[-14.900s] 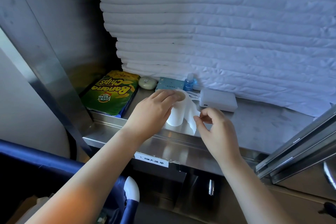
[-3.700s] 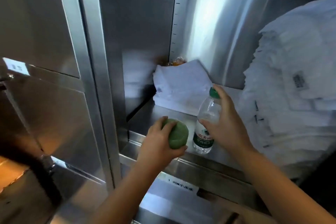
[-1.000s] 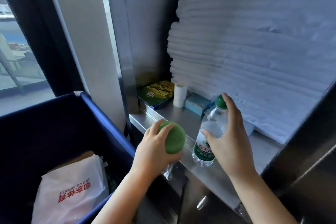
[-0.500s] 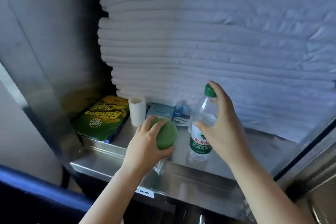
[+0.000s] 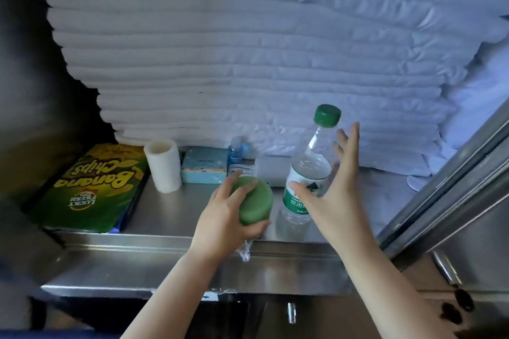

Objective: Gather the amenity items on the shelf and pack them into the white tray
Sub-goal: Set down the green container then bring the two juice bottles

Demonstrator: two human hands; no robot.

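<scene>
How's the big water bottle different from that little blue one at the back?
The water bottle is tall and clear with a green cap and label; the blue bottle is short and blue-tinted. The water bottle stands near the front by the right hand; the blue bottle sits back by the towels. Both stand on the shelf.

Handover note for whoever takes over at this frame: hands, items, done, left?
The left hand grips the green round item over the shelf front.
The right hand is open, thumb at the water bottle, which stands on the shelf.
The chips bag, white roll, blue box and small blue bottle sit at the back.
Done: nothing visibly packed; the tray is not clearly in view.
Left: pack everything.
</scene>
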